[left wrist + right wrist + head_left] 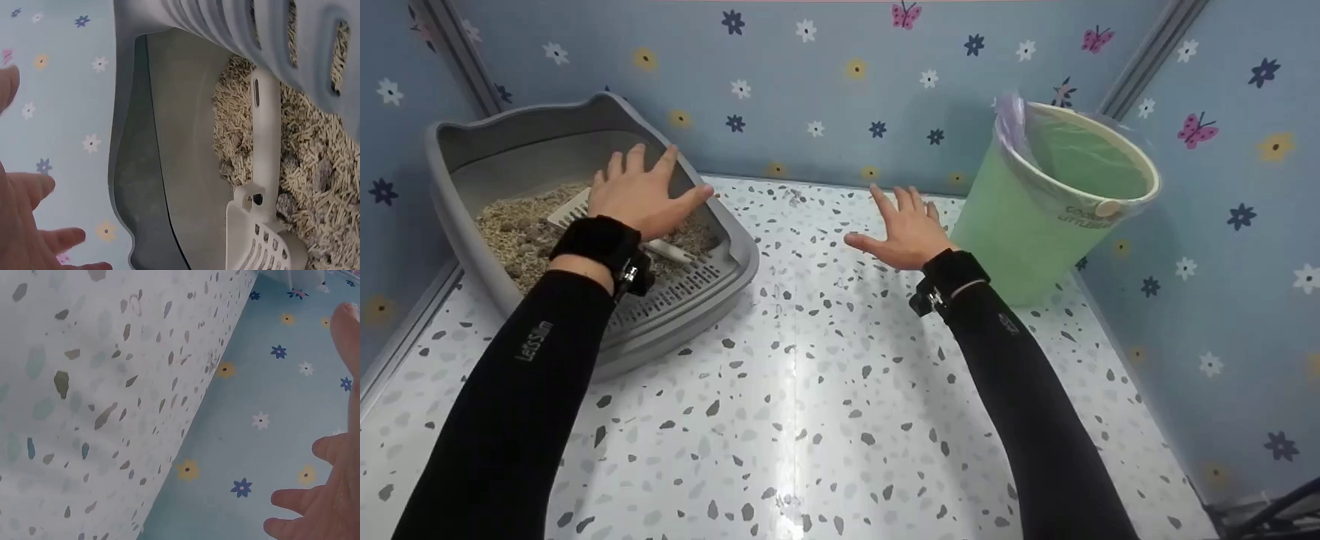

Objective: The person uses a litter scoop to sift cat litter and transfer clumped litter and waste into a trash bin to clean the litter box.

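My left hand (639,196), fingers spread, hovers over the grey litter box (746,251) and holds nothing. Beneath it a white slotted litter scoop (265,140) lies on the pellet litter (521,232), its handle toward the slotted front ledge (664,300); in the head view the hand hides the scoop's middle. Darker clumps (287,205) show among the pellets. My right hand (911,232) is spread and bare above the speckled floor, just left of the green bin (997,247).
A clear plastic liner (1011,124) folds over the rim of the green bin, at the right. Blue flowered walls (810,90) enclose the back and both sides. White speckled flooring (795,390) runs between litter box and bin. A dark cable (1279,506) shows at the lower right corner.
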{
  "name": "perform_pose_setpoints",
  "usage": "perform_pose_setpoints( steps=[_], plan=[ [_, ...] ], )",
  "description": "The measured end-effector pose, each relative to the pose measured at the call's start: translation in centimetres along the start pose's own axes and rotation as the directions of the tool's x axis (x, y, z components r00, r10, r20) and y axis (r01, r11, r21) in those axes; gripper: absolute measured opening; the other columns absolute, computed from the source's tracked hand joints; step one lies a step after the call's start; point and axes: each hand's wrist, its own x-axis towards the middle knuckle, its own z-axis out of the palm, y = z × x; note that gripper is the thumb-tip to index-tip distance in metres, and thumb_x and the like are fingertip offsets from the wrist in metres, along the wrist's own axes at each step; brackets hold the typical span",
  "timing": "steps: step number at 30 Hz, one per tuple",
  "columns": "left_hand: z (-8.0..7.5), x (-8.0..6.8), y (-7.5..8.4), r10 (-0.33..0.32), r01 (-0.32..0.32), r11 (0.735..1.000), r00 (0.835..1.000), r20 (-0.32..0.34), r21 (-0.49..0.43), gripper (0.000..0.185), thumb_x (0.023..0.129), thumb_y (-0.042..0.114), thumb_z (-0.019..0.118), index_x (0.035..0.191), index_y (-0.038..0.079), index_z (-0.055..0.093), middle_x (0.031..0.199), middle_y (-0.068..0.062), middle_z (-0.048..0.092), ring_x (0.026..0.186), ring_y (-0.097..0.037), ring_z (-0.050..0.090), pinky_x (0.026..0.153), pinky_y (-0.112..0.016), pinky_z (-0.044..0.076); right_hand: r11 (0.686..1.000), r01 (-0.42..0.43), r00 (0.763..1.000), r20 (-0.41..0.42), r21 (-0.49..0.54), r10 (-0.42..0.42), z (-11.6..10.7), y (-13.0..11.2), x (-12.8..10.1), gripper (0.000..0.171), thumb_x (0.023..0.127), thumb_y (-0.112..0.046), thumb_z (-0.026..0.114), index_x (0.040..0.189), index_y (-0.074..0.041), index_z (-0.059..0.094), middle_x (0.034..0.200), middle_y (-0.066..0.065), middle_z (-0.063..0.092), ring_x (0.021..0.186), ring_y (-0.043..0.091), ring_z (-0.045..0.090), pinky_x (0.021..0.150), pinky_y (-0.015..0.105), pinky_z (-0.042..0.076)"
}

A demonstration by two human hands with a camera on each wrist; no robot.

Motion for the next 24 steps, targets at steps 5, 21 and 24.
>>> perform_pose_setpoints(
  steps=[5,21,24],
  plan=[
    [-1.6,-1.3,-1.2,-0.076,0.053,0.974,0.993,-0.095,-0.219,0.106,0.111,0.078,0.035,0.178,0.001,0.007,0.175,-0.04,0.016,0.16,-0.06,0.023,0.127,-0.077,0.022,0.99,0.031,0.999,0.022,0.141,-0.034,0.4,-1.3,0.3,0.109,0.103,-0.086,0.047,0.182,-0.023,0.006,0.182,0.023,0.016,0.169,0.042,0.016,0.135,0.063,0.017],
    [-4.7,-5.4,-8.8,-0.761,0.403,0.542,0.607,-0.228,-0.738,0.078,0.109,0.068,0.046,0.171,0.022,0.034,0.163,0.001,0.035,0.141,-0.012,0.039,0.122,-0.028,0.033,0.862,0.106,0.98,0.096,0.496,-0.176,3.2,-7.0,1.4,0.099,0.11,-0.074,0.047,0.181,-0.014,0.014,0.183,0.013,0.023,0.165,0.033,0.033,0.132,0.05,0.031],
    [-4.6,-5.8,-10.1,-0.772,0.489,0.518,0.62,-0.138,-0.702,0.097,0.105,0.074,0.043,0.179,0.017,0.016,0.18,-0.02,0.009,0.166,-0.03,0.011,0.135,-0.039,0.018,0.84,0.11,0.975,0.106,0.532,-0.195,3.9,-8.0,1.7,0.095,0.112,-0.07,0.047,0.18,-0.012,0.016,0.182,0.014,0.027,0.161,0.034,0.04,0.129,0.048,0.037]
  ],
)
